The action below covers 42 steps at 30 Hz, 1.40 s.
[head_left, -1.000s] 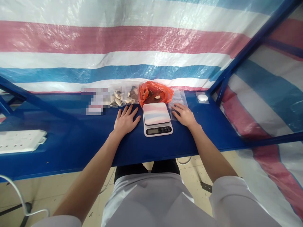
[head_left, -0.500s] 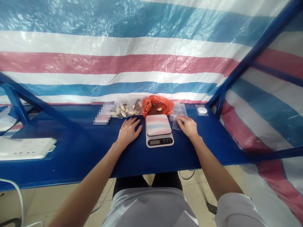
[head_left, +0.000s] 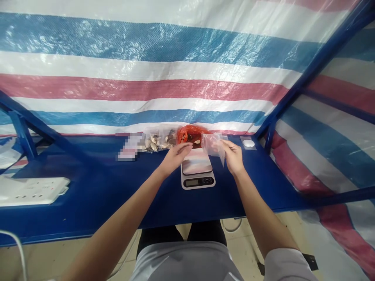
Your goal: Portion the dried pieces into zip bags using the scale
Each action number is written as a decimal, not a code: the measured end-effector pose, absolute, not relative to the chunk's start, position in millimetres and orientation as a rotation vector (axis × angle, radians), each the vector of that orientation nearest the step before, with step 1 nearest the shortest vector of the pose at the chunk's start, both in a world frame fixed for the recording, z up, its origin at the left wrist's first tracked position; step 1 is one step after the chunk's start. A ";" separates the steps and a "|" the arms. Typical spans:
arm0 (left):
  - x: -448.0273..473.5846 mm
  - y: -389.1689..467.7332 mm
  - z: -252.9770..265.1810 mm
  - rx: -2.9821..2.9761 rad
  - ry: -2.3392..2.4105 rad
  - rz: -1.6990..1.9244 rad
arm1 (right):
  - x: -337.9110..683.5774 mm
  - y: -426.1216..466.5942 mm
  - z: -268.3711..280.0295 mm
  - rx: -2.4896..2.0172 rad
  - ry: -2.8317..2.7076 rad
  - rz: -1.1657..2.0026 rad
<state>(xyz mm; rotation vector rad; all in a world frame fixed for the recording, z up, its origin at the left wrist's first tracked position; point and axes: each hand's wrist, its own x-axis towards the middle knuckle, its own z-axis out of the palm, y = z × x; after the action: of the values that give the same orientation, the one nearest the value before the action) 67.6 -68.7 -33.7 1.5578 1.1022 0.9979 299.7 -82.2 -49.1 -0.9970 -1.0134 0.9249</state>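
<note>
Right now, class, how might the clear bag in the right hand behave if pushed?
The clear bag would probably flop, as its film looks thin and see-through. It is likely light: no contents show, and the right hand pinches just one side.

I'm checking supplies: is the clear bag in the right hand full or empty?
Empty, it seems: in the right hand, the clear bag looks thin, with nothing visible inside.

Striped tarpaulin walls (head_left: pixel 146 89) and a blue-framed bench (head_left: pixel 93 183) suggest a makeshift workstation.

Scale (head_left: pixel 198 170) white; plastic bag (head_left: pixel 193 129) orange-red; table (head_left: pixel 96 187) blue; tarpaulin (head_left: pixel 164 89) striped red, white, blue.
</note>
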 end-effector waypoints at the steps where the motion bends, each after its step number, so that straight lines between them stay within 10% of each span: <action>1: 72.9 -66.6 -32.7 1.467 1.085 0.967 | 293.5 -81.2 -48.0 -0.948 -0.970 0.996; 42: 35.2 -32.9 -20.8 2.293 1.208 1.154 | 201.1 -22.1 -60.8 -1.025 -0.912 1.163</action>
<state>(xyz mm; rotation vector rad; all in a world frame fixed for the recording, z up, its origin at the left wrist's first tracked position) 35.2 -32.9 -20.8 2.2932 1.2083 1.1543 201.1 -22.1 -60.8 -1.0246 -0.9122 1.1630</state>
